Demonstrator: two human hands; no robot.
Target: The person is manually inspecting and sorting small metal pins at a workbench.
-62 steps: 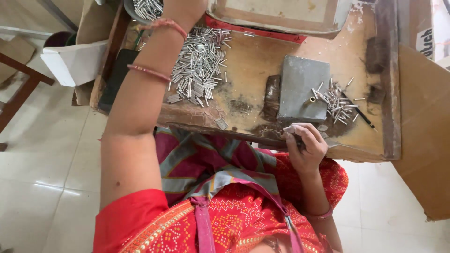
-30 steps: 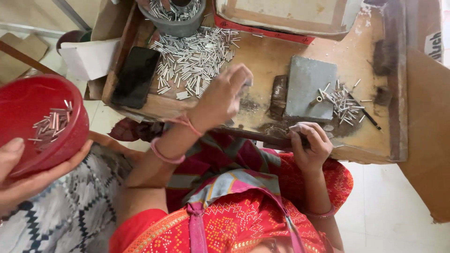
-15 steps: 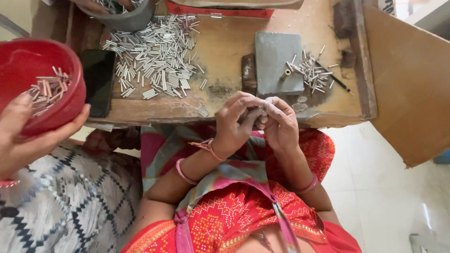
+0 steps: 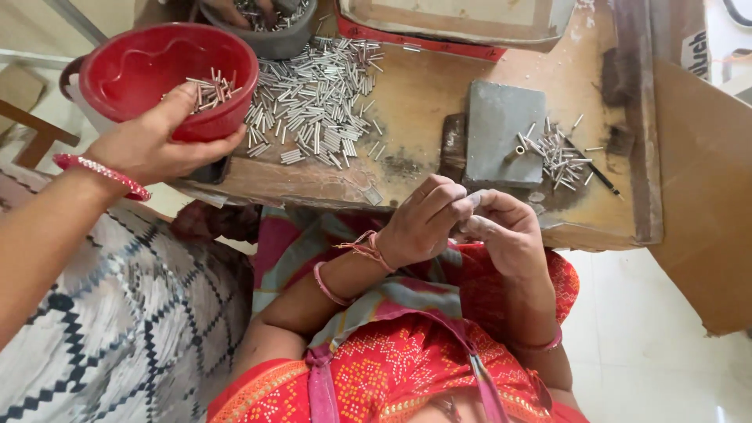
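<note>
Left hand (image 4: 427, 223) and right hand (image 4: 505, 231) both pinching one small metal tube (image 4: 472, 199) at the board (image 4: 423, 86) edge; best kept tight, fingertips aligned, clear of my lap.

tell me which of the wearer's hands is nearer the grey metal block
Right. The right hand sits just below the grey metal block at the table edge; the left hand is beside it, slightly further left.

Shiny metal tubes (image 4: 313, 102); glossy red plastic bowl (image 4: 149, 66); worn, stained wooden table (image 4: 423, 94); matt grey block (image 4: 501, 133).
</note>
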